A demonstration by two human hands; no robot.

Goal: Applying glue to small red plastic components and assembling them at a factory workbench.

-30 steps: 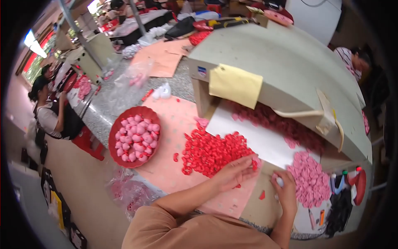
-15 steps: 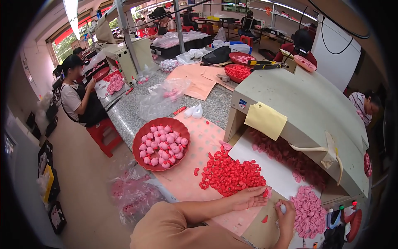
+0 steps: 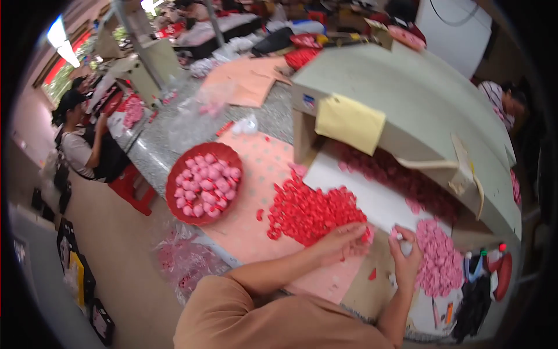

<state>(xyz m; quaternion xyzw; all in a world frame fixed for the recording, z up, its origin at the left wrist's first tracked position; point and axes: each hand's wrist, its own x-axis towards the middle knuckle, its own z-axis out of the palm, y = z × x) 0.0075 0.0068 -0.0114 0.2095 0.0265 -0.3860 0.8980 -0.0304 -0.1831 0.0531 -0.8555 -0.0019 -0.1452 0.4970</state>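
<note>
Pink-and-red piece (image 3: 368,235) at the fingertips of the left hand (image 3: 342,244)

The piece sits just beyond the right edge of a heap of small, glossy red bits (image 3: 311,212), most of them rounded or bean-shaped. The left hand's grip pinches it between thumb and forefinger, with the other fingers loosely extended; its finer shape is too small to make out. Near it, the right hand (image 3: 408,259) has its grip closed on a small whitish item (image 3: 406,248), and a speck of pink shows at the fingertips. The two hands are apart.

Beneath the red heap lies a pink dotted sheet (image 3: 258,152), spread over a grey speckled surface (image 3: 152,160). To the right of the right hand is a pile of pink petal-like pieces (image 3: 439,264). A white sheet (image 3: 363,185) runs beneath a grey-green hood (image 3: 401,87), where more pink pieces lie in shadow. Yellow paper (image 3: 350,124) hangs over the hood's front edge.

Left of the red heap, a scalloped red bowl (image 3: 172,200) holds pink balls with red details (image 3: 203,181). Farther left, a co-worker in a dark apron (image 3: 107,148) sits on a red stool (image 3: 132,192).
</note>
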